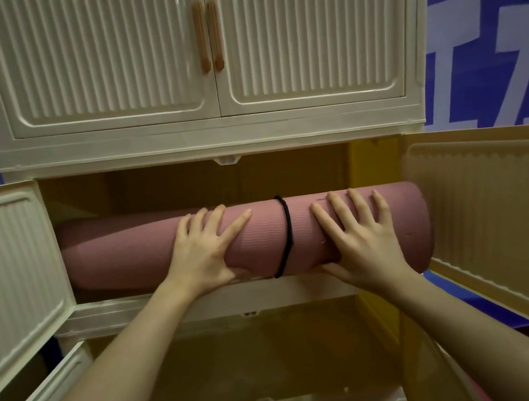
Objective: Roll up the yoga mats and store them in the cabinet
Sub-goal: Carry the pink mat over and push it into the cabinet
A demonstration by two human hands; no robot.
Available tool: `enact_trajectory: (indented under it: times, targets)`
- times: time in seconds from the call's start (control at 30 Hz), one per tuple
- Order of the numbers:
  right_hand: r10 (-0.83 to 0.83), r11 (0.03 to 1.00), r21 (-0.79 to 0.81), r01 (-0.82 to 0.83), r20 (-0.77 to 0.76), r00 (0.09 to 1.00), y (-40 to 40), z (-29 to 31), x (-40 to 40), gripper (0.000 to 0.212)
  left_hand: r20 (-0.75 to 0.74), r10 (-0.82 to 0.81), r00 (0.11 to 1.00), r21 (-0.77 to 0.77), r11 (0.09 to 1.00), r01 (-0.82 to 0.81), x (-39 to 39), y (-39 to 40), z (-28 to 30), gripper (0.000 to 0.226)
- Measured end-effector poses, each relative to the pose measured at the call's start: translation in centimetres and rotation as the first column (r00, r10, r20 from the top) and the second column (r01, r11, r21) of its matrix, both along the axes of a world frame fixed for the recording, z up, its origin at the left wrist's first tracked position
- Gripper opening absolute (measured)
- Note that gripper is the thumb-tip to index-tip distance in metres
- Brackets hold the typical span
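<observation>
Pink rolled yoga mat (146, 250), bound by a black cord (285, 235), lies across my cabinet's (212, 139) middle shelf, its right end jutting past the front edge. Both arms reach forward; my left hand (203, 248) and right hand (362, 236) press flat, fingers spread, on it.

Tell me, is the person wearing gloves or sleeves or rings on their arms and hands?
No. The left hand and right hand are bare, with no gloves, rings or watch showing. Both forearms are bare too, with no sleeves in view. The fingernails are short and look unpainted.
</observation>
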State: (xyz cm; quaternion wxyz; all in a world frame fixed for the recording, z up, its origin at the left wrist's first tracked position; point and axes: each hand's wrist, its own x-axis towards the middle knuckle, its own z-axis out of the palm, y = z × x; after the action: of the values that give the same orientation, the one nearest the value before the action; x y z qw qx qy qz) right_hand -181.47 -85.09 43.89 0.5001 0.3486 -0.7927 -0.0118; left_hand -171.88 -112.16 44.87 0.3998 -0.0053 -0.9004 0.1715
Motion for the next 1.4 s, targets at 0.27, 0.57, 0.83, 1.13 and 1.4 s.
enact_trajectory:
  times: [0.27, 0.57, 0.83, 1.13, 1.4]
  targets:
    - [0.034, 0.999, 0.005, -0.034, 0.015, 0.999, -0.5, 1.6, 0.0, 0.096, -0.046, -0.026, 0.999, -0.015, 1.000, 0.026, -0.1, -0.7, 0.5, 0.111]
    - [0.029, 0.994, 0.098, -0.041, 0.118, 0.993, -1.7, 3.9, -2.4, 0.106, 0.066, 0.050, 0.997, 0.070, 0.996, -0.055, -1.2, -1.0, 0.9, 0.112]
    - [0.012, 0.998, 0.054, -0.026, 0.238, 0.971, -2.3, 0.3, -5.1, 0.092, 0.202, 0.132, 0.970, 0.085, 0.985, -0.152, -2.5, -0.2, -0.2, 0.094]
    - [-0.157, 0.986, 0.114, 0.124, 0.352, 0.923, -3.4, -0.1, -4.8, 0.073, 0.400, 0.204, 0.893, 0.117, 0.956, -0.270, -2.6, 0.0, 1.9, 0.087]
    - [-0.167, 0.986, 0.063, 0.156, 0.473, 0.865, -5.1, -1.9, -5.9, 0.053, 0.370, 0.166, 0.914, 0.346, 0.889, -0.301, -3.4, 1.2, -2.7, 0.062]
